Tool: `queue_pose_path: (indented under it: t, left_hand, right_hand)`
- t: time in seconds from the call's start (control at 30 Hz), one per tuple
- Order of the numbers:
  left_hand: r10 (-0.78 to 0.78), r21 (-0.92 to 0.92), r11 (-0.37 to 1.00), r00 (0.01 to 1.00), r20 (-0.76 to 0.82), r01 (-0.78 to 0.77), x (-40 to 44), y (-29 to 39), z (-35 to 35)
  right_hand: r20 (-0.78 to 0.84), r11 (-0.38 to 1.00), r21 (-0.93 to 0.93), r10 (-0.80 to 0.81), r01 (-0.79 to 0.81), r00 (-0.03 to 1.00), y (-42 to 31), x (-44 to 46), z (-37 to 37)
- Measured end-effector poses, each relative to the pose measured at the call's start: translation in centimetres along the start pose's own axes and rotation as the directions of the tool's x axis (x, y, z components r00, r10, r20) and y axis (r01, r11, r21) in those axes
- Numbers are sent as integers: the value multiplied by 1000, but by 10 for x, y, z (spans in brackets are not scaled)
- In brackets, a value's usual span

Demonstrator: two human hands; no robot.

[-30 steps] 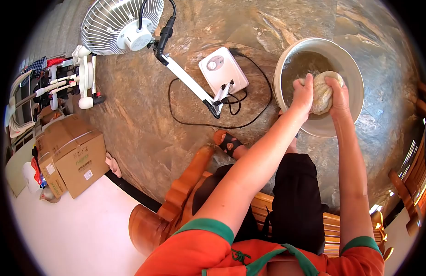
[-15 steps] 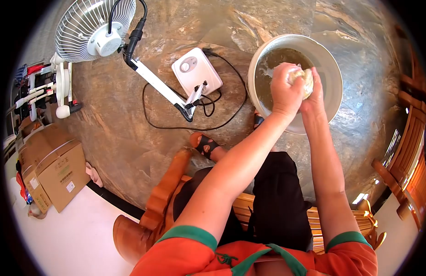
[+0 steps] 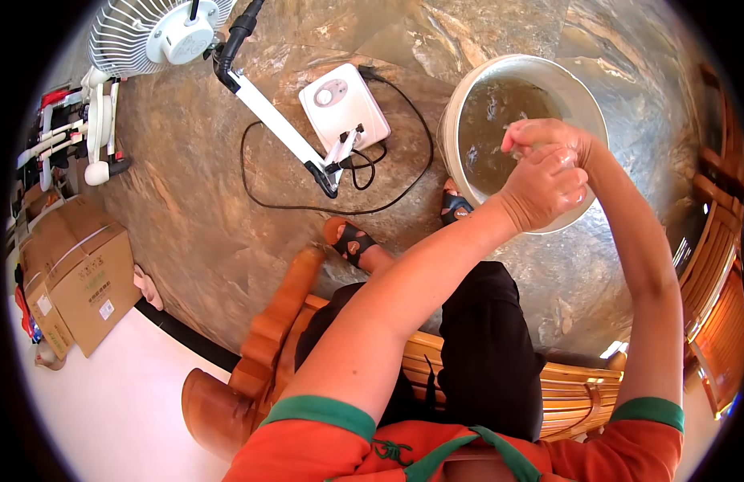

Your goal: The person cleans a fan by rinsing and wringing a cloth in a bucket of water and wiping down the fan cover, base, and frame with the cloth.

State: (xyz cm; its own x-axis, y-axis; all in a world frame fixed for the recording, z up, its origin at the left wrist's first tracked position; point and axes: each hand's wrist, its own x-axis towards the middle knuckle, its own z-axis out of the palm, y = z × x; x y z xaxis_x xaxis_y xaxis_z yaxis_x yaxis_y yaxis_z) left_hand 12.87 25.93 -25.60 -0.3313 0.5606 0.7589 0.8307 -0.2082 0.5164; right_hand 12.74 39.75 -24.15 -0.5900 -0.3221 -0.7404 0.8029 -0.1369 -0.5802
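Observation:
My left hand (image 3: 542,186) is closed over the near side of the white bucket (image 3: 454,132), its fingers curled round something mostly hidden. Just beyond it my right hand (image 3: 553,135) bends over from the right, fingers curled and pressed close against the left. The wrung cloth seen in the earlier views is almost wholly covered by the two hands. Under them, murky water (image 3: 500,112) with some froth lies in the bucket. Both hands look wet.
A white fan (image 3: 179,36) stands at upper left on a jointed pole with a white base (image 3: 344,104) and black cable. A cardboard box (image 3: 87,281) is at left. Sandalled feet (image 3: 352,241) are near the bucket. Wooden furniture (image 3: 713,273) stands at right.
The pale cloth, plainly visible between my hands before, is now mostly hidden. My hands have turned and crossed, the right wrist bending over the left, and both have moved slightly right.

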Motion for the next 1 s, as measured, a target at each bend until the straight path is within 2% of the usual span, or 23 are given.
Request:
queue_pose_path:
  t: [0.03, 0.07, 0.13, 0.23, 0.33, 0.37, 0.43, 0.53, 0.57, 0.6, 0.63, 0.67, 0.7, 0.77, 0.8, 0.83, 0.87, 0.9, 0.97, 1.0]
  left_hand:
    - [39, 4, 999, 999, 10, -39, 0, 0, 0]
    - [57, 6, 998, 998, 19, -57, 0, 1, 1]
    - [93, 13, 996, 995, 42, -94, 5, 4, -5]
    - [29, -64, 998, 990, 137, -21, -5, 8, 11]
    - [-129, -39, 991, 991, 37, 130, -12, 18, 22]
    - [-83, 27, 996, 995, 62, 81, -15, 16, 24]
    - [-3, 158, 987, 993, 118, -15, -18, 12, 25]
    - [-77, 182, 982, 981, 180, 44, -31, 11, 42]
    - [-200, 22, 980, 953, 226, 200, -34, 12, 47]
    - [-306, -130, 926, 907, 288, 354, -34, 13, 50]
    - [-393, -267, 825, 845, 364, 498, -39, 13, 57]
    - [-212, 29, 976, 914, 345, 215, -50, 11, 68]
    - [-202, 1, 977, 919, 339, 214, -57, 9, 78]
    - [-172, -59, 978, 930, 324, 202, -62, 7, 92]
    - [-127, 216, 975, 934, 334, 56, -62, 7, 96]
    - [-82, 470, 877, 935, 344, -96, -62, 6, 100]
    - [-180, 250, 966, 879, 441, 72, -63, 7, 102]
    - [-179, 128, 983, 841, 510, 132, -56, 5, 91]
    - [-174, -89, 951, 749, 639, 297, -41, 3, 68]
    - [-82, -61, 985, 746, 661, 162, -23, 6, 43]
  right_hand:
    - [22, 991, -124, 62, -59, 998, -8, 2, 2]
    - [-13, 981, -139, 131, -132, 991, -14, 3, 7]
    - [45, 921, -342, 215, -187, 976, -26, 6, 9]
    - [92, 794, -570, 318, -212, 944, -42, 9, 22]
    - [72, 644, -728, 413, -236, 908, -48, 18, 38]
    - [55, 588, -770, 445, -246, 894, -48, 21, 43]
    - [-11, 529, -805, 439, -268, 899, -46, 24, 51]
    - [-96, 439, -856, 384, -273, 918, -34, 33, 62]
    - [-122, 406, -873, 356, -271, 926, -30, 36, 66]
    - [-155, 360, -888, 349, -286, 924, -29, 36, 71]
    - [-148, 338, -910, 275, -240, 950, -22, 38, 70]
    - [-135, 315, -929, 198, -193, 971, -10, 40, 63]
    - [-116, 289, -946, 120, -147, 986, -2, 42, 60]
    - [-210, 292, -931, 65, -220, 976, -1, 39, 68]
    - [-257, 295, -921, 36, -256, 966, -1, 37, 71]
    - [-301, 303, -910, -8, -284, 954, 3, 37, 72]
    - [-340, 314, -898, -56, -307, 939, 8, 37, 71]
    - [-378, 326, -888, -109, -326, 920, 4, 37, 74]
    - [-450, 559, -741, -2, -372, 893, -12, 26, 70]
    - [-473, 664, -640, 56, -387, 879, -20, 20, 71]
